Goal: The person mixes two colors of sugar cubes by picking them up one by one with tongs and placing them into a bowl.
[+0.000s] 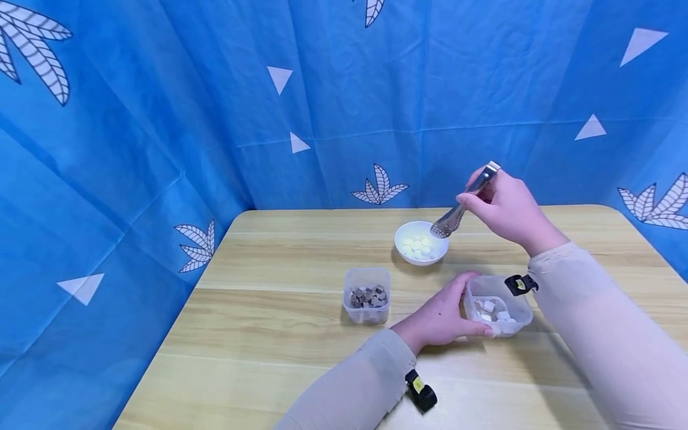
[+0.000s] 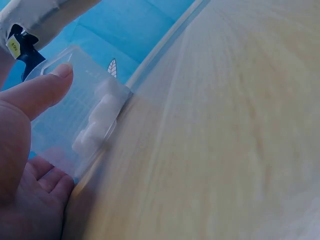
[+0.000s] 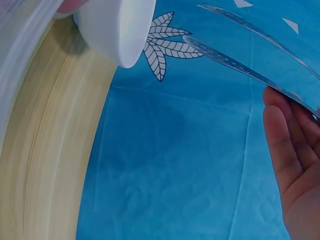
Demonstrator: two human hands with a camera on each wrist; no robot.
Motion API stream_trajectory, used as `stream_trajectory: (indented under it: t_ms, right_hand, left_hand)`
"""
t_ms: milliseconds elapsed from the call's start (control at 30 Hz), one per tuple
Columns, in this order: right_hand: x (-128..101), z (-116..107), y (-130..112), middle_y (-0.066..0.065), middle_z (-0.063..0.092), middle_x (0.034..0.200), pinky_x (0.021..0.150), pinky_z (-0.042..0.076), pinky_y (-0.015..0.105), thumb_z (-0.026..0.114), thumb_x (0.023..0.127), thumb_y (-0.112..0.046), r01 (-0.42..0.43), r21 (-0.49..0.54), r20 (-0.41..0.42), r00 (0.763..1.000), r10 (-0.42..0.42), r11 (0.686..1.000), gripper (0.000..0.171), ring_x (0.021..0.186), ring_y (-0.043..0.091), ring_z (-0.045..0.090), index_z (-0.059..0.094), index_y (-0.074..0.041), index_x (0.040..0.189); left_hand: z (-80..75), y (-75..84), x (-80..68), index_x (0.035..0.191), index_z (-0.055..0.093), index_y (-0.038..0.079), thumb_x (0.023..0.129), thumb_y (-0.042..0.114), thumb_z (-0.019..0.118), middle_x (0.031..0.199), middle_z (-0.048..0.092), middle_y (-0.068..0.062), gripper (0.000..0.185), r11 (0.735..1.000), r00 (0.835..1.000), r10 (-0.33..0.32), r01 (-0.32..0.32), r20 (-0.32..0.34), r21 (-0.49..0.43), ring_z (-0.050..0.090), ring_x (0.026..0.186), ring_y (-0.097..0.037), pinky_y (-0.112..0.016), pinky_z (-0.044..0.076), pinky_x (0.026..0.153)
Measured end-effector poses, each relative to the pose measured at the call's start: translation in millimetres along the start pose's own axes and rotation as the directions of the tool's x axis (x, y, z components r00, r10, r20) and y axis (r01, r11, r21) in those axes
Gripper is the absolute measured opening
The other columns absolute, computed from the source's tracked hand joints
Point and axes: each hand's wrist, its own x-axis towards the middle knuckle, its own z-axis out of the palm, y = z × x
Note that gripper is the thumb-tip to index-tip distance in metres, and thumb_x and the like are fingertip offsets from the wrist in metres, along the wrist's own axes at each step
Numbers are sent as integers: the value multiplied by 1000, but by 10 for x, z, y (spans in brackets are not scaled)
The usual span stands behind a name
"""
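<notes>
My right hand (image 1: 502, 206) holds a pair of metal tongs (image 1: 461, 206) by the upper end, their tips hanging just over the rim of a white bowl (image 1: 406, 237) with small white pieces in it. In the right wrist view the two tong arms (image 3: 240, 67) stand apart with nothing between them, and the white bowl (image 3: 120, 30) is at the top left. My left hand (image 1: 443, 316) grips the side of a clear plastic tub (image 1: 517, 304) holding white pieces (image 2: 97, 122); the thumb (image 2: 40, 92) lies along its wall.
A second clear tub (image 1: 368, 295) with dark brown-grey chunks stands left of my left hand on the wooden table (image 1: 269, 334). Blue patterned cloth (image 1: 161, 119) hangs behind and to the left of the table.
</notes>
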Motion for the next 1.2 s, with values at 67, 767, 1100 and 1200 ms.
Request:
stream_trajectory:
  t_ms: [67,767,1100,1200]
  right_hand:
    - [-30,-26,-11,9,66,88,59,44,36,66,97,-42,-3,0,-1,1000,3,1000,33,75,25,58,59,-11,107]
    - [-980,-321,352,-4,64,81,58,44,19,76,90,-12,98,-90,48,994,-94,991,18,66,7,59,62,-15,99]
    - [-1009,-226,444,-11,65,80,59,53,25,77,91,-18,142,-115,194,974,-118,983,17,69,3,61,63,-15,99]
    - [-1011,-179,444,-15,65,79,59,53,26,77,91,-19,155,-113,227,966,-126,981,18,69,1,61,62,-17,99]
  left_hand:
    - [-1,0,-4,156,29,31,80,36,88,151,40,13,97,1000,1000,3,-3,-1,1,41,131,-1,-28,35,112]
    - [21,1,2,157,26,36,78,39,89,154,39,12,101,999,999,-37,38,-20,25,40,136,-4,-33,33,114]
    - [31,-7,14,157,26,36,79,38,88,151,42,13,99,999,999,-30,30,-11,29,42,134,-3,-31,35,113]
    - [29,-6,8,157,26,36,79,38,88,151,41,12,99,999,1000,-30,30,-9,29,42,134,-3,-31,35,113]
